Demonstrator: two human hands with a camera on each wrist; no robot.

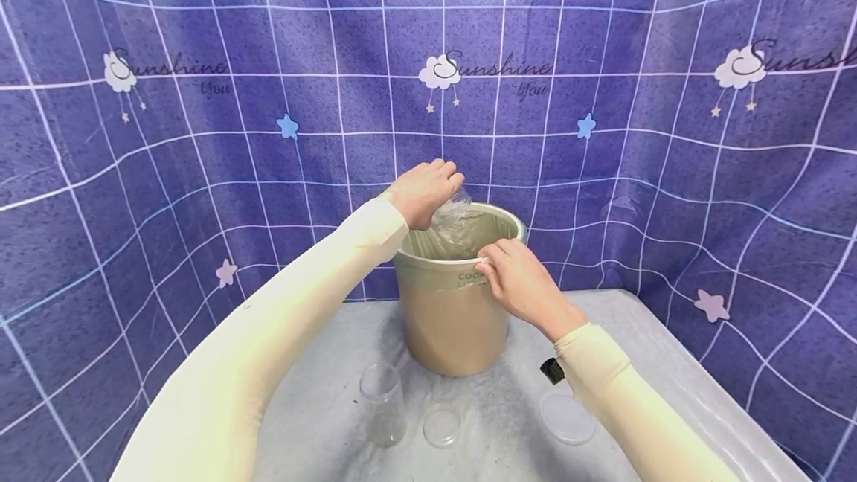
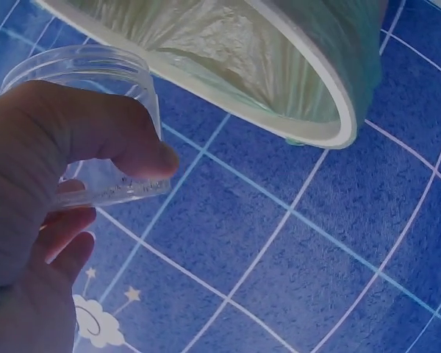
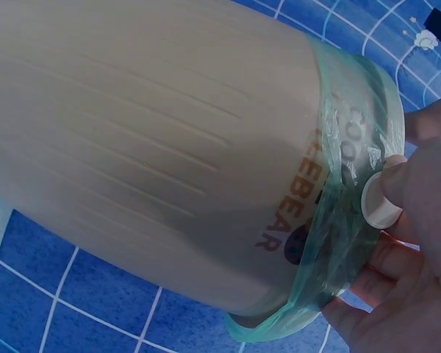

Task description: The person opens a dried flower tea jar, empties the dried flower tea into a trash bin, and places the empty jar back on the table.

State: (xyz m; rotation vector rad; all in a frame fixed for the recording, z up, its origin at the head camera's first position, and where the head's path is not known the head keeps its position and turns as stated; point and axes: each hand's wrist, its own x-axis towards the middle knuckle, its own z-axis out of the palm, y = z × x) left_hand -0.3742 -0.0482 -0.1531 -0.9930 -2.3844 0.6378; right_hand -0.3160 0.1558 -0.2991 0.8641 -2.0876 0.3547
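Note:
A clear plastic jar (image 1: 455, 205) is in my left hand (image 1: 427, 193), which grips it above the mouth of a beige bin (image 1: 455, 326). In the left wrist view, my thumb lies across the side of the jar (image 2: 121, 190), and small specks show near its base. A thin greenish bag (image 1: 438, 244) lines the bin and folds over its rim. My right hand (image 1: 525, 281) holds the rim on the near right side. In the right wrist view, fingers touch the bag (image 3: 334, 243) beside a round white piece at the rim.
On the grey-covered table (image 1: 315, 393) stand a tall clear jar (image 1: 384, 411) and, beside it, a small clear lid (image 1: 442, 425). A larger translucent lid (image 1: 567, 416) and a small black object (image 1: 552, 370) lie near my right forearm. Behind the bin hangs a purple-blue gridded curtain (image 1: 361, 43).

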